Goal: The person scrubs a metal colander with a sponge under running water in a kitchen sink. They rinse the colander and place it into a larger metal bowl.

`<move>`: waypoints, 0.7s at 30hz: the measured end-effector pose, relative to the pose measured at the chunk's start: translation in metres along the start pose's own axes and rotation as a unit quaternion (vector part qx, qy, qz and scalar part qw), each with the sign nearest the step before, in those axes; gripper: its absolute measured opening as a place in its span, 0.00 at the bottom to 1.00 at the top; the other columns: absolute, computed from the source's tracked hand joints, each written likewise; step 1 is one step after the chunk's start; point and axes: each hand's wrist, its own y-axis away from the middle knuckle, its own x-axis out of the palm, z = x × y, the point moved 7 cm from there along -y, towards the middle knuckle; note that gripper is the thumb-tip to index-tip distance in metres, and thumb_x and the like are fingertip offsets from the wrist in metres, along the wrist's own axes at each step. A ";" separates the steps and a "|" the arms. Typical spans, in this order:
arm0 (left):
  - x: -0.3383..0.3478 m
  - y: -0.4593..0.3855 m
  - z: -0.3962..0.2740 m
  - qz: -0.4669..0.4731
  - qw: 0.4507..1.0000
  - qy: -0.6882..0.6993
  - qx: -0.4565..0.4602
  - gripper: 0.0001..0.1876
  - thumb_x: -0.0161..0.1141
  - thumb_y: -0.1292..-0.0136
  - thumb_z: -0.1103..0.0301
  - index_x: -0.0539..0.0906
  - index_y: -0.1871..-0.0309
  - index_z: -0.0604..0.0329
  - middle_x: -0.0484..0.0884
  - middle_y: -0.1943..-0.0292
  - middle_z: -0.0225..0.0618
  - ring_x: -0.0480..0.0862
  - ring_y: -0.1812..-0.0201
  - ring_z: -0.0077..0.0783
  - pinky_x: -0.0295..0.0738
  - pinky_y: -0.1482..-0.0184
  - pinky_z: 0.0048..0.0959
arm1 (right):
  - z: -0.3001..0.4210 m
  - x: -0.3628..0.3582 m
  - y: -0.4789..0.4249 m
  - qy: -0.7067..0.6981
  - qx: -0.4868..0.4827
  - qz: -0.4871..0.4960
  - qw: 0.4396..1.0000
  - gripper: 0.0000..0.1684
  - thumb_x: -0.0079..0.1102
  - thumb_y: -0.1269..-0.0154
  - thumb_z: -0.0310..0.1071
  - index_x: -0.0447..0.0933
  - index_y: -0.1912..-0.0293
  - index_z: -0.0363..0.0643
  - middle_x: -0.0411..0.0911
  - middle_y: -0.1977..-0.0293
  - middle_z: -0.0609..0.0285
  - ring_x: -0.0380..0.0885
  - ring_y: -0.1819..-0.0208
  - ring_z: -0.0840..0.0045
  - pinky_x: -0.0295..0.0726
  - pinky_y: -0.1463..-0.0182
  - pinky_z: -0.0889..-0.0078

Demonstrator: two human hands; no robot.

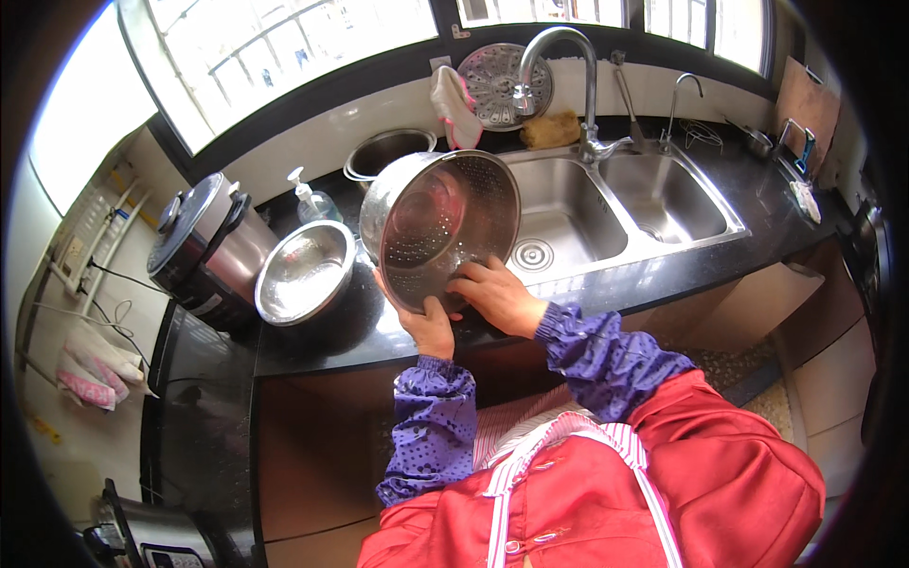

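Observation:
A perforated stainless steel colander point(447, 220) is tilted on its side above the counter, its hollow turned towards me. My left hand point(428, 323) grips its near rim at the lower left, thumb on the inside. Inside the bowl near the lower rim, my right hand point(499, 295) touches the steel with bent fingers. Whether it holds something small cannot be made out. Left of the colander stands a shiny metal basin point(305, 273), tipped up. The left bowl of a double sink point(561, 213) lies to the right.
A chrome faucet point(589, 85) rises behind the sink. On the left stand a pressure cooker point(213, 245) and a pump bottle point(316, 202). Behind the colander is a steel pot point(390, 153). A steamer plate point(504, 89) leans on the wall. The black counter edge point(341, 362) runs before me.

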 end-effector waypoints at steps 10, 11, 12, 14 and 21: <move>-0.007 -0.004 0.002 -0.004 0.999 -0.032 0.025 0.49 0.40 0.51 0.85 0.42 0.21 0.51 0.64 0.33 0.47 0.81 0.52 0.42 0.86 0.77 0.22 | -0.024 0.048 -0.038 0.024 0.007 -0.032 0.999 0.20 0.58 0.46 0.27 0.80 0.52 0.52 0.75 0.54 0.61 0.73 0.53 0.56 0.75 0.48 0.59; -0.010 -0.005 0.005 -0.004 0.999 -0.034 0.033 0.49 0.40 0.51 0.85 0.42 0.21 0.51 0.64 0.33 0.47 0.81 0.52 0.42 0.86 0.77 0.22 | -0.016 0.044 -0.031 0.012 -0.008 -0.025 1.000 0.20 0.58 0.46 0.27 0.80 0.51 0.52 0.75 0.54 0.62 0.73 0.53 0.56 0.75 0.48 0.60; -0.010 -0.005 0.007 -0.002 0.999 -0.032 0.039 0.49 0.40 0.51 0.85 0.42 0.21 0.51 0.63 0.33 0.47 0.81 0.51 0.42 0.86 0.78 0.22 | -0.008 0.027 -0.022 0.009 0.003 -0.035 0.999 0.20 0.58 0.45 0.28 0.80 0.52 0.52 0.75 0.54 0.62 0.73 0.53 0.56 0.75 0.49 0.61; -0.009 -0.004 0.010 0.004 0.999 -0.025 0.042 0.49 0.40 0.50 0.85 0.42 0.21 0.50 0.63 0.32 0.47 0.81 0.51 0.43 0.85 0.78 0.22 | -0.006 0.012 -0.001 -0.007 0.019 -0.005 1.000 0.20 0.58 0.44 0.28 0.79 0.51 0.52 0.75 0.54 0.62 0.72 0.51 0.60 0.72 0.46 0.62; -0.006 -0.004 0.006 0.011 0.999 -0.034 0.021 0.49 0.41 0.50 0.85 0.40 0.21 0.50 0.62 0.31 0.46 0.80 0.52 0.42 0.85 0.79 0.23 | -0.017 0.016 -0.023 0.002 0.000 -0.038 0.999 0.18 0.59 0.45 0.27 0.80 0.53 0.51 0.75 0.57 0.62 0.73 0.53 0.59 0.74 0.50 0.60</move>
